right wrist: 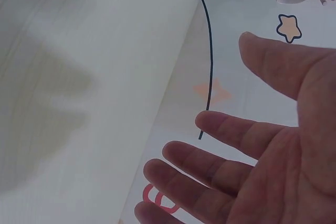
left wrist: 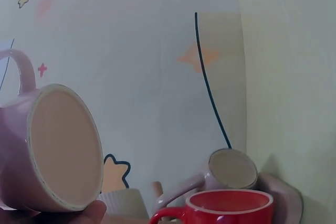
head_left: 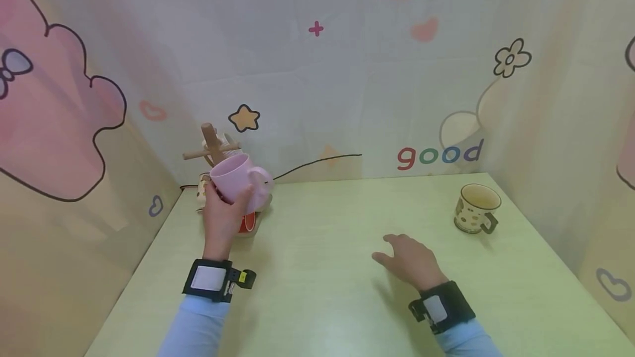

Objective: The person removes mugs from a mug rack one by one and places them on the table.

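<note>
My left hand [head_left: 221, 219] holds a pink mug [head_left: 232, 178] by its body, fingers and thumb on either side and the handle pointing right. The mug is raised and tilted in front of a wooden mug tree [head_left: 212, 142], covering much of it. In the left wrist view the pale round base of the pink mug [left wrist: 65, 148] faces the camera. A red mug [left wrist: 228, 205] sits low on the mug tree. Over the middle right of the table, my right hand [head_left: 409, 260] hovers with fingers spread and nothing in it, as the right wrist view also shows.
A cream mug with brown spots [head_left: 468, 211] stands upright at the table's back right, its dark handle toward me. Other mugs are on the mug tree, among them a white ridged one [left wrist: 126, 203]. A printed curtain [head_left: 317, 87] hangs behind the pale table [head_left: 317, 269].
</note>
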The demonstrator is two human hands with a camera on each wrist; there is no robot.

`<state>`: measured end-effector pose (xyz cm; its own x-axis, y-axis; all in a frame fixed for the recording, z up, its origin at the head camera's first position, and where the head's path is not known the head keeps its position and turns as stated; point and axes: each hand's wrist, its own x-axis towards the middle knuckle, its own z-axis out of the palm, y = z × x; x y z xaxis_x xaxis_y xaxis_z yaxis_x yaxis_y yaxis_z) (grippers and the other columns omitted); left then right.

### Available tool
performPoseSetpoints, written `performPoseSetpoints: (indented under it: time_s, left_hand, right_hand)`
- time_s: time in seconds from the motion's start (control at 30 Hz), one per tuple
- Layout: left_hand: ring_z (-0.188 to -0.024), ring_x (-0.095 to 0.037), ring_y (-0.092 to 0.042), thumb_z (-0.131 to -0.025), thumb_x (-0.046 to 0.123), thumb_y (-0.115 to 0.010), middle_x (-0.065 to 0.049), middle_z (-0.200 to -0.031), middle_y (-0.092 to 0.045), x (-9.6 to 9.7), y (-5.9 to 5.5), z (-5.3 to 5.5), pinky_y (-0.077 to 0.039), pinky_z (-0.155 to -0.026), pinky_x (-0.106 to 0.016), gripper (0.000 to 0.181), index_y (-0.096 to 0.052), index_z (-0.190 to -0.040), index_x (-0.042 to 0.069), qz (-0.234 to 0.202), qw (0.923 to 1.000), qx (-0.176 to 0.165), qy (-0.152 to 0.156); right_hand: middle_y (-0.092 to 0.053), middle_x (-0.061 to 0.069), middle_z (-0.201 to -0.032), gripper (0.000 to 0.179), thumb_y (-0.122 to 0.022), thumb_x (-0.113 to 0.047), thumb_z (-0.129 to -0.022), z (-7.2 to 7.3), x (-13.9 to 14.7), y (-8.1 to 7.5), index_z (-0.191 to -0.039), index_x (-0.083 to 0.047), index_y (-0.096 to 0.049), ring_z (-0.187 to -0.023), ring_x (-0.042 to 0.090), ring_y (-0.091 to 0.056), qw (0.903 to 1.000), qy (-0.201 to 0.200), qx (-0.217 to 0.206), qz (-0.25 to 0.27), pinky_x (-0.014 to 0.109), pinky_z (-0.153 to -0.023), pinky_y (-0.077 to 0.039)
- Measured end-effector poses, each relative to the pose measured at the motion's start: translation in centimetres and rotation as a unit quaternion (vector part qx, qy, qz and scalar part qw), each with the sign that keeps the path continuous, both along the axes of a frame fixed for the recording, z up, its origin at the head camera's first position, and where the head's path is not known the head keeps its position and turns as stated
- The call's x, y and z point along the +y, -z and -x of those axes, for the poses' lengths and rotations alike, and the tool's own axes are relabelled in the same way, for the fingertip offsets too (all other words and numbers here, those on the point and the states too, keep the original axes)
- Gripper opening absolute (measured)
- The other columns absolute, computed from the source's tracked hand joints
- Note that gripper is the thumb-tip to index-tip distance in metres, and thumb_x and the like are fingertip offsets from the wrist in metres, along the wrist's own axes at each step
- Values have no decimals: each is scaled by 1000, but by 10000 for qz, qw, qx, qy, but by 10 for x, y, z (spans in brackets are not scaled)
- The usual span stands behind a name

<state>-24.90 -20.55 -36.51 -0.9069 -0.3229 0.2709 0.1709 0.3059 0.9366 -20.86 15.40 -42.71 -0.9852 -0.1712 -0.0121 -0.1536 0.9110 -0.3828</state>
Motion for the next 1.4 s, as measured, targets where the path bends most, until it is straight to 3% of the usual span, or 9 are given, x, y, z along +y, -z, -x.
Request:
performPoseSetpoints:
  time_s: [0.47,0.8,0.97,1.23,1.4]
  left_hand:
    - [-125,-34,-48,-83,39,-80,-11,-142,-46,42,31,-3,-47,-98,-55,89,-27,-149,13,108,9989,-243,399]
    - [-123,-33,-50,-78,27,-85,-10,-137,-50,73,56,-6,-46,-100,-55,85,-35,-145,13,305,9969,115,714]
    - [-119,-34,-54,-78,27,-85,-12,-136,-53,89,66,-7,-45,-100,-55,84,-37,-145,10,670,9943,111,817]
    - [-121,-32,-53,-77,30,-87,-10,-138,-53,114,84,-11,-44,-101,-57,89,-35,-148,11,1003,9851,-107,1393]
    - [-120,-28,-54,-76,29,-87,-8,-137,-54,126,95,-14,-45,-100,-54,89,-37,-147,11,1176,9755,53,1857]
  right_hand:
    - [-63,26,-123,55,-64,-39,-94,-2,1,-2,-129,3,-60,-115,44,-58,10000,24,31,59,58,-90,-49]
    - [-66,22,-120,53,-65,-38,-95,-6,-4,-10,-126,4,-62,-114,41,-61,9995,-216,226,110,55,-93,-49]
    - [-70,18,-110,52,-65,-39,-94,-7,-9,-16,-125,3,-63,-104,37,-65,9992,-310,150,194,53,-88,-52]
    - [-71,13,-105,53,-70,-43,-90,-10,-16,-28,-125,-3,-65,-96,31,-66,9970,-493,-243,538,50,-81,-54]
    - [-71,9,-100,43,-71,-40,-89,-12,-19,-32,-116,-8,-69,-90,27,-66,9965,-593,-164,572,46,-74,-55]
